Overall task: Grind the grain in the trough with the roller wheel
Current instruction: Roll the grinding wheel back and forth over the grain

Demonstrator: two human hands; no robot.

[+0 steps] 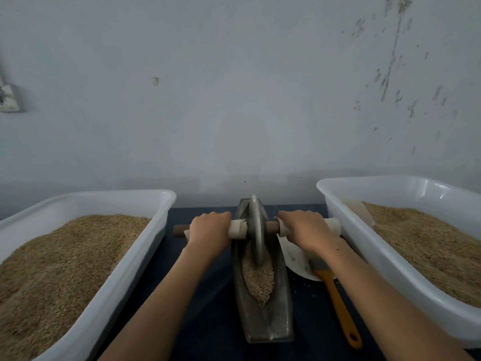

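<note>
- The grain (258, 281) I'm grinding lies heaped in the near half of the narrow dark trough (263, 319), which runs lengthwise away from me on the dark table between my forearms.
- The roller wheel (255, 230) stands on edge in the trough's far half, its rim biting the heap's far end.
- My left hand (209, 231) and right hand (305, 229) each wrap around the axle handle (272, 226), one either side of the wheel.
- Uneven pressure could tip the wheel against a trough wall, I reckon, and jam it.
- A hard pull toward me may plough grain over the near tip.
- The brush (335, 295) and white plate (295, 259) sit just beside my right forearm; I might knock them.
- Two white tubs (135, 256) of grain flank everything.
</note>
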